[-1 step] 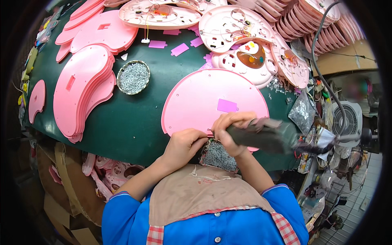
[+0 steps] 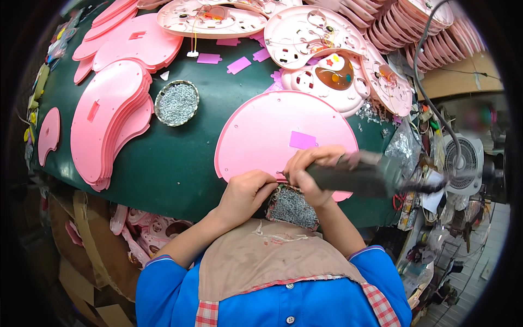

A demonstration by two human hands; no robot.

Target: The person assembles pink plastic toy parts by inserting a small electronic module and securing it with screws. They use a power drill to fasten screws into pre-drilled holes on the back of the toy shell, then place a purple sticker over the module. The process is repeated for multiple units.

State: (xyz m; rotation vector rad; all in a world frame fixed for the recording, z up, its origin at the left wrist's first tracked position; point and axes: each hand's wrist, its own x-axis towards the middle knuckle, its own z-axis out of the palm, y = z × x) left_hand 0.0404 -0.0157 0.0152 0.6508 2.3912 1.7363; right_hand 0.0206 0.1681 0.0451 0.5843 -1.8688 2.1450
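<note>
My right hand [image 2: 311, 173] wraps round a dark electric screwdriver [image 2: 354, 179], held nearly level and blurred by motion. Its tip end meets the near edge of a large pink plastic panel [image 2: 256, 128]. Just left of that spot is my left hand [image 2: 248, 193], closed, thumb and fingertips pinched together at the panel's edge; what they hold is hidden. On the panel lies a small purple tab [image 2: 303, 140]. A box of small metal screws [image 2: 294, 207] stands between my wrists, against the apron.
To the left are stacked pink panels [image 2: 106, 122] and a round bowl of screws [image 2: 177, 103]. Wired pink shells [image 2: 313, 38] crowd the far side. A cable [image 2: 418, 65] hangs at the right, near a white fan [image 2: 463, 163]. Purple tabs [image 2: 238, 65] lie on the green table [image 2: 180, 158].
The screwdriver's rear end has swung slightly away from me and to the right. My left hand and the panel stay almost where they were.
</note>
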